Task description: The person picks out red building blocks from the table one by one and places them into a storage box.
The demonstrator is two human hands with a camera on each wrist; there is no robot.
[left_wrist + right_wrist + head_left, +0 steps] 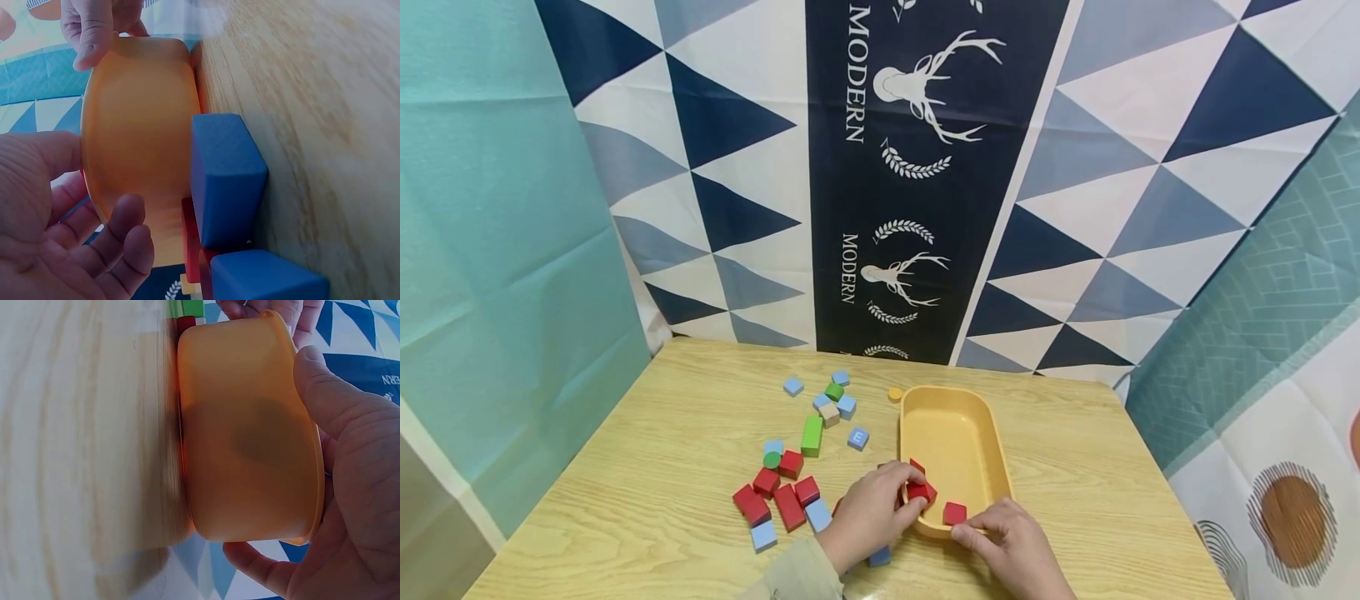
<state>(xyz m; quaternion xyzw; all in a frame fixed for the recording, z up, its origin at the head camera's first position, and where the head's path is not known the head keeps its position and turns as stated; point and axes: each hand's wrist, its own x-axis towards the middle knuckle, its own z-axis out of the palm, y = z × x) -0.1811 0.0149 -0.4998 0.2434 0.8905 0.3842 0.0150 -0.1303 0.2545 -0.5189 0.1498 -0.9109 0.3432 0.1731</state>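
At the near-left corner of the yellow tray (951, 442) on the bench (1097, 500), a red block (917, 492), probably light, hard and best taken by opposite faces, is pinched by the left grip (874, 507), the tray's rim (319, 500) being held by the right grip (1017, 543).

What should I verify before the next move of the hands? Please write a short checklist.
1. Tray upright on the table: ok.
2. Left hand over the tray's left rim, right hand at its near rim: ok.
3. Left hand empty: cannot tell; red blocks are close against it.
4. Only red blocks visible inside: ok.
5. All red blocks inside, if intended: not ok; outer red blocks lie left of the tray.
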